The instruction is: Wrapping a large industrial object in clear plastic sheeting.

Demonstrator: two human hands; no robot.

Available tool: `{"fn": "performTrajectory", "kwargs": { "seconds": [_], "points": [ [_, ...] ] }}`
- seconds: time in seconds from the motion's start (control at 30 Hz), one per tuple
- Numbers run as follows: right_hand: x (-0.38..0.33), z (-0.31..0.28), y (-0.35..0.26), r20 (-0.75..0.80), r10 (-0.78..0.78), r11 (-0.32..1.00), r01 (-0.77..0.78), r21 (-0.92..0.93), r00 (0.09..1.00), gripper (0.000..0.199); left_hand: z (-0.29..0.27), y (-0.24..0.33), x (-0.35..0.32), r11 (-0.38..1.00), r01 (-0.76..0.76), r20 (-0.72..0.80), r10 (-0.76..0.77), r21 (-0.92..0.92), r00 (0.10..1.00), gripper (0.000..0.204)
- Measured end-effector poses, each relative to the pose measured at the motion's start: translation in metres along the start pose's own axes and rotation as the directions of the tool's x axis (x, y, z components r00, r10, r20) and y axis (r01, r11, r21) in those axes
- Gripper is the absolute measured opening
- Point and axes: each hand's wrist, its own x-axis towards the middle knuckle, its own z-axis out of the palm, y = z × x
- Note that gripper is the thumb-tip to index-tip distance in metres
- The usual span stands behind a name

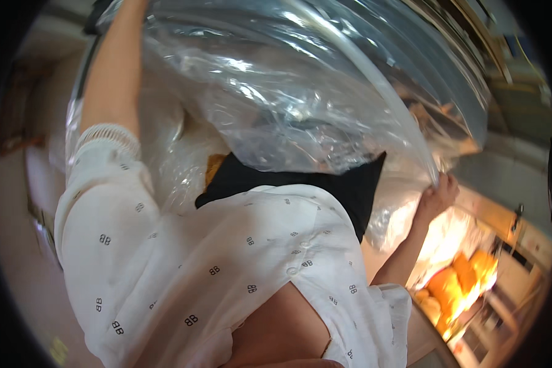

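Observation:
A large clear plastic sheet (257,98) spreads in wrinkled, shiny folds in front of my body. Its pale, thick gathered edge (374,73) runs in a curve from the top down to the right. At the lower end of that edge, my right hand (440,195) has its fingers closed around the plastic. My left arm (113,67) reaches up and forward past the sheet's left side. The left hand lies beyond the upper border of the picture, so its fingers are hidden.
Black cloth (288,172) covers my lap under the plastic, with something brown (214,167) beside it. More crumpled plastic hangs at the left. Orange-yellow items (463,282) lie brightly lit at the lower right, near a wooden frame (503,313).

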Motion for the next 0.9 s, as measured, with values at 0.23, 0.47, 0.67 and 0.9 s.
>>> {"fn": "performTrajectory", "kwargs": {
  "seconds": [0.23,0.47,0.67,0.9],
  "points": [
    [-0.087,-0.121,0.186,-0.002,0.554,0.823,-0.548,-0.152,0.833,0.047,0.012,-0.053,0.028,0.989,0.057,0.133,-0.076,0.138,0.988,0.042],
    [-0.11,-0.198,0.391,0.14,0.575,0.78,-0.592,0.201,0.806,0.05,0.012,-0.075,0.037,0.94,0.119,0.063,-0.146,0.32,0.987,0.046],
    [0.02,-0.215,0.318,0.137,0.664,0.448,-0.538,0.714,0.735,0.04,0.006,-0.074,0.042,0.901,0.06,0.04,-0.085,0.43,0.996,0.048],
    [0.093,-0.147,0.178,-0.463,0.056,0.998,-0.059,0.006,0.884,0.025,-0.01,-0.078,0.024,0.881,0.076,0.049,-0.112,0.467,0.992,0.045]
  ]
}}
